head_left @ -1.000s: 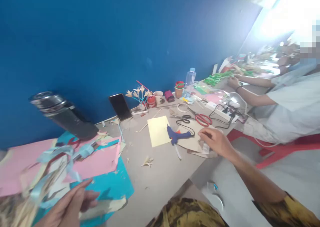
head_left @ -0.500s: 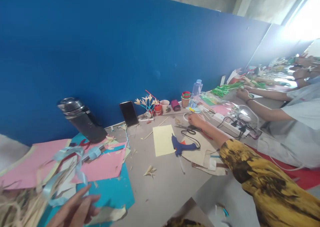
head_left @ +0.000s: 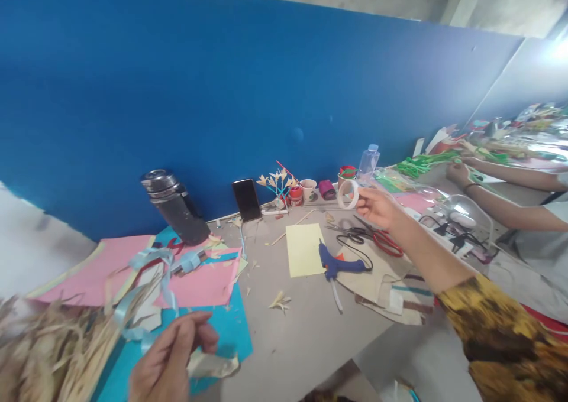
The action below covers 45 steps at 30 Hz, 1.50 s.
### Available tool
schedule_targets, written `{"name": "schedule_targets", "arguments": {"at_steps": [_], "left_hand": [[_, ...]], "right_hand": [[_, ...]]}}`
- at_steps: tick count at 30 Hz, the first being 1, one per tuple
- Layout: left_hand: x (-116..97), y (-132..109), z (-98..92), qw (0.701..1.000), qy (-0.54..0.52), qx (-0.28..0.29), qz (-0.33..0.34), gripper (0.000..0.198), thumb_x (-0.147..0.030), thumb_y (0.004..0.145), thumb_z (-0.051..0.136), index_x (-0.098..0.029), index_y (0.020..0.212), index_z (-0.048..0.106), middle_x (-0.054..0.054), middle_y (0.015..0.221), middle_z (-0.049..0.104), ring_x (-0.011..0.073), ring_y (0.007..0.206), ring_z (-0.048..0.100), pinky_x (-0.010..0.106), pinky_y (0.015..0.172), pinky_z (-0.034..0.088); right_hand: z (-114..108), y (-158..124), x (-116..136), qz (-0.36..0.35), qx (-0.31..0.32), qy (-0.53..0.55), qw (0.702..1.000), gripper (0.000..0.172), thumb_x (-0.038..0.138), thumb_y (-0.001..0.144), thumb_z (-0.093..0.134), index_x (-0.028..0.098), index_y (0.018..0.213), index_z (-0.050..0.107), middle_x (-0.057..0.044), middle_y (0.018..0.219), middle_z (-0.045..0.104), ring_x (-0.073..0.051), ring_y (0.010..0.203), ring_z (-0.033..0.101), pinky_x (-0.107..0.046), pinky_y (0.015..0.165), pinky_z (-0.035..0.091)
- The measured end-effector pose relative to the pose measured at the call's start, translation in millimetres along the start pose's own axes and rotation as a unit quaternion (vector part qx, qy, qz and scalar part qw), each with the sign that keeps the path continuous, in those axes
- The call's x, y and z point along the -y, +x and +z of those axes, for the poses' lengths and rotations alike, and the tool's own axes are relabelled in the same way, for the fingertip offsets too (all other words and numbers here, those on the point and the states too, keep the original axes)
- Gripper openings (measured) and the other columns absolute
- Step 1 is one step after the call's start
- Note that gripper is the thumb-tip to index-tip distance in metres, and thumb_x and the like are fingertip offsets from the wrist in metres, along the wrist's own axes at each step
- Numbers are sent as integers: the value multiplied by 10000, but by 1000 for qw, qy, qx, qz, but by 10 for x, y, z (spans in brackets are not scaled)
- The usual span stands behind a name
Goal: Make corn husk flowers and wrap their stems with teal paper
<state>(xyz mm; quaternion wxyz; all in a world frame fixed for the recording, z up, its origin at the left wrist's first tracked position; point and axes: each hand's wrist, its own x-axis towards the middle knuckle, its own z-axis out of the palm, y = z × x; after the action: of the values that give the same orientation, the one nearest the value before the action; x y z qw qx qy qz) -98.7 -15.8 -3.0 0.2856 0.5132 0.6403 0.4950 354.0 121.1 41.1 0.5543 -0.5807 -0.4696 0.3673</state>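
My right hand grips a roll of white tape by its edge, lifted above the back of the table. Lower left, my left hand hovers over blue paper with loosely curled fingers and nothing visible in them. A pale strip of dried husk lies beside it. Below the right hand are scissors with red handles and a second, dark-handled pair. A blue glue gun rests partly on a yellow sheet. A small husk flower lies at mid-table.
A dark flask, phone, husk flowers on blue stems, paper cup and clear bottle stand along the blue partition. Dried husks fill the lower left. Rightward are a power strip and another person's arms.
My right hand has raised the tape roll off the table. My left hand has shifted right and its fingers have curled in. The view has turned slightly left.
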Motion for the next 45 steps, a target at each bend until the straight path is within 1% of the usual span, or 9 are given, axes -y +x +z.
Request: {"name": "schedule_targets", "arguments": {"at_steps": [2,5,10,18,25,32,37,41,45], "left_hand": [[-199,-89,194,1000,-13,16,16,375,-563,863,596,-212,906,721,41,765,736,220,683,690,350,661,603],[-486,-244,454,990,-34,33,133,260,-422,847,675,-230,1022,687,56,1000,738,200,804,701,322,731,583],[-755,-440,570,966,1,55,254,114,-254,858,665,-218,956,620,28,879,677,150,705,635,287,658,528],[-737,-571,316,945,62,-11,322,140,-167,868,632,-216,999,628,17,809,672,162,718,645,288,642,514],[-678,-576,197,912,136,-60,382,94,-165,893,647,-210,958,697,68,899,752,195,835,707,313,751,531],[-610,-542,108,853,238,-54,462,112,-153,917,606,-198,975,691,71,897,765,198,799,695,326,738,454],[-615,-500,124,885,228,-10,405,148,-199,955,513,-203,850,616,52,803,694,182,751,629,309,702,440],[-617,-434,26,952,105,30,286,144,-256,957,487,-203,846,563,64,927,665,182,870,624,301,761,488],[-590,-397,-129,986,0,83,146,171,-297,911,528,-194,782,572,73,973,680,174,814,624,285,703,496]], "right_hand": [[310,-438,147,8,86,120,989,350,499,769,753,170,825,646,-75,835,701,-66,523,431,-198,429,339],[895,-1128,312,54,217,220,949,332,449,764,794,148,768,656,-51,752,689,-47,492,389,-186,436,270],[1553,-1824,389,79,266,243,929,391,519,791,754,140,735,673,-32,668,652,-56,492,388,-208,474,274],[1645,-2112,465,45,304,172,936,426,492,840,706,135,1073,720,29,561,545,-98,511,473,-234,504,338],[1723,-2287,490,-1,293,86,952,392,289,813,693,170,1185,668,-50,886,739,-127,620,574,-262,570,493],[1752,-2288,375,-54,260,10,964,323,298,863,662,177,1161,692,-53,836,758,-188,709,704,-260,578,521],[1766,-2296,321,-100,233,-46,966,271,280,874,656,204,1127,716,-77,930,782,-243,876,752,-293,673,559],[1770,-2317,300,-165,216,-129,954,187,307,919,618,235,1046,734,-59,894,791,-203,758,740,-255,630,511],[1781,-2316,288,-207,220,-182,936,166,292,931,587,225,981,730,-34,760,749,-147,605,633,-233,558,415]]}}
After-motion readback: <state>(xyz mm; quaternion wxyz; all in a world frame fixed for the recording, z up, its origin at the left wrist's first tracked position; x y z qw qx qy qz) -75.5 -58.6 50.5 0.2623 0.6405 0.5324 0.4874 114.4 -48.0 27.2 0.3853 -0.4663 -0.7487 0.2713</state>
